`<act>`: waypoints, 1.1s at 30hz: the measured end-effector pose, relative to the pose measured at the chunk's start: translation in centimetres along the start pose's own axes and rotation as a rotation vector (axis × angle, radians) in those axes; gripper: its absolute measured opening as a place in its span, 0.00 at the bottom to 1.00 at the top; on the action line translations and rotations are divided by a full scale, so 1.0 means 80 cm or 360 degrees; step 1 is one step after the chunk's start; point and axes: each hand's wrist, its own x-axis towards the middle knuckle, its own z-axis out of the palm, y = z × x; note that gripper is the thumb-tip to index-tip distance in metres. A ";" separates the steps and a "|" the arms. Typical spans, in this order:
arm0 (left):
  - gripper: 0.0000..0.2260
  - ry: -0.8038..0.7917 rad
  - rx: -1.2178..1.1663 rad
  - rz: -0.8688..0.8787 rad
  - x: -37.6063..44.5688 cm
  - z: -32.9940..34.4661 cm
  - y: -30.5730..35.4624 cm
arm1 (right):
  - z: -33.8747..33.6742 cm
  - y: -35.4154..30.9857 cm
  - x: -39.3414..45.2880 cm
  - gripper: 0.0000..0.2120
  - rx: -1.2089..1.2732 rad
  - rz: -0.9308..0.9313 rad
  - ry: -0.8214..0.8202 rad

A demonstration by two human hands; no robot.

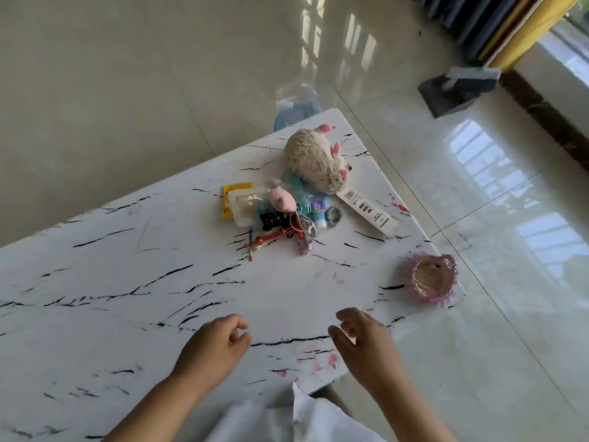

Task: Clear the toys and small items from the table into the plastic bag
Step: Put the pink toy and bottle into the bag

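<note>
A pile of toys lies on the white marble-patterned table [127,282] toward its far right corner. A beige plush hedgehog [314,159] with pink paws has a long white tag [366,210]. Beside it are a small pink plush [282,199], a yellow-backed blister pack [240,204], a black hair claw [274,220], a red toy [275,236], a small tube [319,210] and a pencil [250,247]. A clear plastic bag [296,102] shows just past the table's far edge. My left hand [213,346] and my right hand [363,341] hover over the near table, fingers loosely curled, holding nothing.
A pink-rimmed woven basket [430,279] stands near the table's right edge. Pink stains [322,362] mark the near edge. A white sheet or garment [302,416] lies below my hands. On the glossy tiled floor at the back right stands a dark stand [455,90] by a curtain.
</note>
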 end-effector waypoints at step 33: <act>0.20 0.0955 -0.0062 0.0229 0.349 0.024 0.075 | 0.085 -0.024 0.430 0.25 -0.0242 -0.0503 0.0101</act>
